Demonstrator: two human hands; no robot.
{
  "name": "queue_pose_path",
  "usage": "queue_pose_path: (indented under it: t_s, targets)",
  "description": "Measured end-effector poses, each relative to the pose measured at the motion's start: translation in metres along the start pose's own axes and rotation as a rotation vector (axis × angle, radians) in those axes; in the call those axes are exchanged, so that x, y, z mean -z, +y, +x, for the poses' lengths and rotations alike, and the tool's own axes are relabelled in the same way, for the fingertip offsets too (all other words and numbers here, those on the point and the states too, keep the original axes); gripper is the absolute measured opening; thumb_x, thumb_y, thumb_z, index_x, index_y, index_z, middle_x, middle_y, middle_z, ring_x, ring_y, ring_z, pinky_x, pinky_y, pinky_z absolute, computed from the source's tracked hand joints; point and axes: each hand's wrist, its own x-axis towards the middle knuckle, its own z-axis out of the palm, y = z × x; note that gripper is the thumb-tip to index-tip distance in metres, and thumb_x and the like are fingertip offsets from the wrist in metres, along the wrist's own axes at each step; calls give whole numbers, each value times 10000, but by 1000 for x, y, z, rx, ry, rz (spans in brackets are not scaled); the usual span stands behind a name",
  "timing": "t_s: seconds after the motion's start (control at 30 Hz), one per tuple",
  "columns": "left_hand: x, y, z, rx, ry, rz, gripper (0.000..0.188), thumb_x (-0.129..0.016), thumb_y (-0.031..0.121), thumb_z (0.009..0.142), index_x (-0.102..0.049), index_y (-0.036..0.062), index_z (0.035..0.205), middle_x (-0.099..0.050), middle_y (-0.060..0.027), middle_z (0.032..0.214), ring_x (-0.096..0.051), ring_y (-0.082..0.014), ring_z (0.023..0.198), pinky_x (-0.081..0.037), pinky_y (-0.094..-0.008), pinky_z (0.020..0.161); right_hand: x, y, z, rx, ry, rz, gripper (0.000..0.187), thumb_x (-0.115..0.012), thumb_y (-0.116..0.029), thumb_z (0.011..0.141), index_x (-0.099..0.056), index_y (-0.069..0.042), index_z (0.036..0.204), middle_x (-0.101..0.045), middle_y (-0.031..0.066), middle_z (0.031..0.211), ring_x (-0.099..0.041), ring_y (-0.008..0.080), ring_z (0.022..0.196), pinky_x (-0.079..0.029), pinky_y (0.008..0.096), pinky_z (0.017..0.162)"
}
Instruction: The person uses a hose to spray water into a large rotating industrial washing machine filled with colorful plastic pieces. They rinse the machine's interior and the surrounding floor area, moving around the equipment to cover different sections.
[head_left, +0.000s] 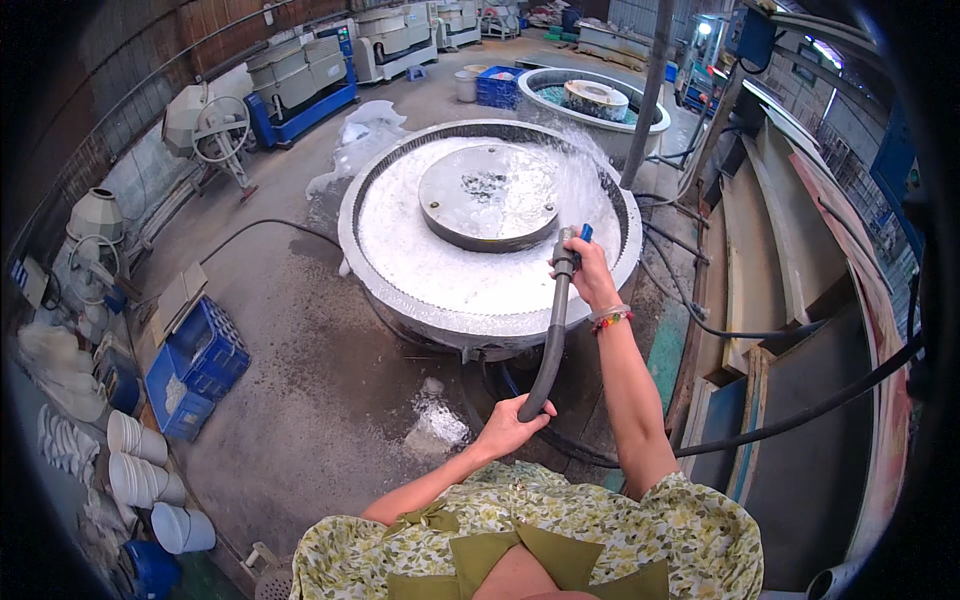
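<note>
My right hand grips a dark hose near its end, at a grey valve fitting with a blue lever. Lower down, my left hand is wrapped round the same hose. Water sprays from the fitting over the far right side of a large round tub. White foam fills the tub's ring-shaped trough. At its centre stands a round, flat-topped hub, wet and partly foamy. The fitting is just above the tub's near right part.
A second round tub stands behind, beside a metal post. Blue crates and white buckets line the left floor. Foam lies on the wet floor. Boards lean at the right, where the hose trails.
</note>
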Motion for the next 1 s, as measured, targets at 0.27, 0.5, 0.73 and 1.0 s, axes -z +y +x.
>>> queue_pose_path:
  t_s: [0.27, 0.5, 0.73, 1.0]
  targets:
    - [12, -13, -15, 80, 78, -120, 63, -620, 97, 820, -623, 71, 879, -477, 60, 586, -432, -28, 493, -342, -216, 449, -54, 23, 5, -68, -71, -72, 315, -534, -111, 776, -425, -6, 1052, -528, 102, 747, -595, 225, 608, -537, 373, 489]
    - [11, -39, -49, 126, 290, -234, 60, -613, 97, 824, -621, 63, 872, -487, 45, 564, -450, -34, 487, -358, -217, 448, -136, 99, 12, -330, -358, -281, 239, -553, -130, 765, -466, -54, 975, -520, 82, 792, -569, 197, 616, -543, 401, 493]
    - [33, -50, -76, 102, 482, -347, 42, -608, 65, 819, -627, 55, 855, -512, 36, 564, -483, -41, 489, -379, -221, 452, -231, 128, -12, -400, -592, -419, 623, -539, -149, 770, -305, -12, 1331, -478, 82, 844, -550, 178, 670, -543, 380, 511]
    - [76, -51, -108, 89, 330, -272, 36, -608, 68, 820, -631, 62, 848, -546, 21, 627, -495, -49, 520, -384, -224, 463, -255, 158, -24, -362, -456, -203, 648, -519, -104, 777, -258, -40, 1367, -480, 103, 845, -579, 225, 641, -543, 360, 464]
